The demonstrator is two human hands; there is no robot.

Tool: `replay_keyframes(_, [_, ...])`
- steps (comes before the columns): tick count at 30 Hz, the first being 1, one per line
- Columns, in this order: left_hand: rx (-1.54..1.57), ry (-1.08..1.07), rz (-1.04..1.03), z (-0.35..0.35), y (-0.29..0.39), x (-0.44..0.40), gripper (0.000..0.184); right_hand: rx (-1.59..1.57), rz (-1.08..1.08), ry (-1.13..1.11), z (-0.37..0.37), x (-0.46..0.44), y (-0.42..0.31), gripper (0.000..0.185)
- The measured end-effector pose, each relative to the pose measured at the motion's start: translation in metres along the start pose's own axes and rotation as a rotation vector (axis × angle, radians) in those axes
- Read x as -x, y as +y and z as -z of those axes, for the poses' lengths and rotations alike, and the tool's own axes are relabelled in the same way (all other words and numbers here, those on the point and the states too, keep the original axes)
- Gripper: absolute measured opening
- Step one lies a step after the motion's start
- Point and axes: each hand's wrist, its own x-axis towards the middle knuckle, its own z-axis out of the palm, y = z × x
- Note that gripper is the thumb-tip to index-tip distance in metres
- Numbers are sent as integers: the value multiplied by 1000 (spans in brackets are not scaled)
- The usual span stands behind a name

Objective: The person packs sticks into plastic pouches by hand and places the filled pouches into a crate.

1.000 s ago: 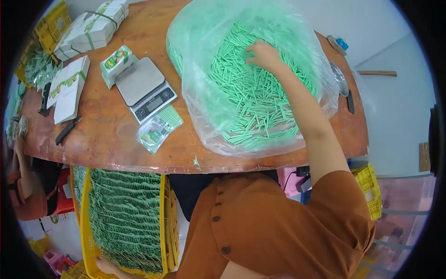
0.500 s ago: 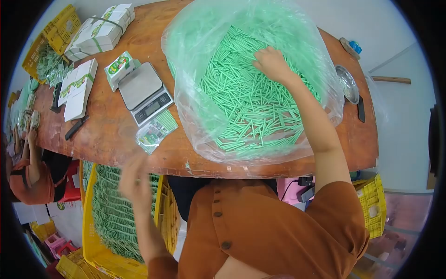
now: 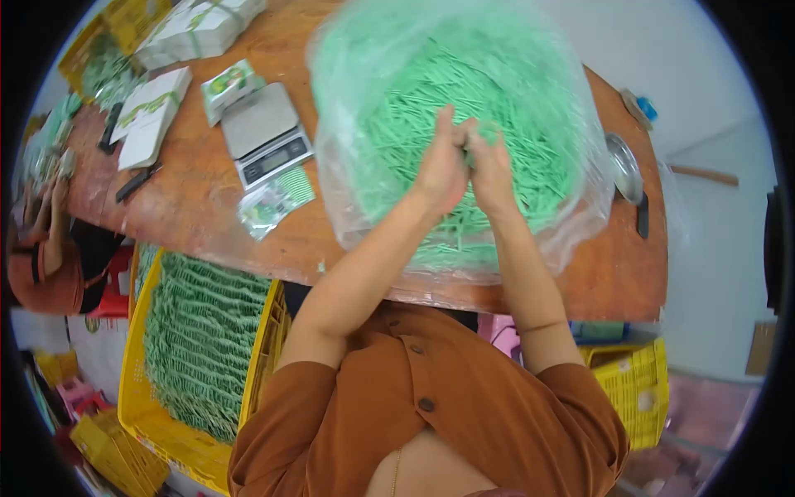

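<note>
A large clear plastic bag lies wide open on the table, holding a heap of thin green sticks. Over the heap, my left hand and my right hand are brought together, fingers closed. Some green sticks show between them and above the right fingers; motion blur hides how many. Left of the bag stands a digital kitchen scale, with a printed white packet at its back edge. Just in front of the scale lies a clear printed pouch with green sticks in it.
White printed cartons and a dark-handled knife lie at the left. A metal bowl sits at the right edge. Below the table, a yellow crate holds rows of green-filled pouches. Another person works at far left.
My left hand has come up from beside the table's front edge into the bag, meeting my right hand. The right hand has lifted from the heap with green sticks. The view has shifted slightly.
</note>
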Motion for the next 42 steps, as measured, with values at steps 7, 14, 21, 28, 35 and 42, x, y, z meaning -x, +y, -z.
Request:
replay_keyframes(7, [-2349,638,-713,129,134,133,40,1,-167,-58,36,8,9,17])
replay_keyframes(14, [-2356,-92,-413,150,107,243,42,854,-37,-219,26,13,19,16])
replay_keyframes(21, [-2315,-384,-478,148,119,243,32,1980,227,-702,42,0,15,9])
replay_keyframes(28, [-2252,-69,-555,148,107,237,22,1753,57,-712,53,-5,4,14])
replay_keyframes(35, [-1716,61,-767,88,67,164,15,347,-344,-5,39,28,5,22])
replay_keyframes(42, [-1801,-250,-469,97,21,150,14,89,-297,-89,49,46,1,21])
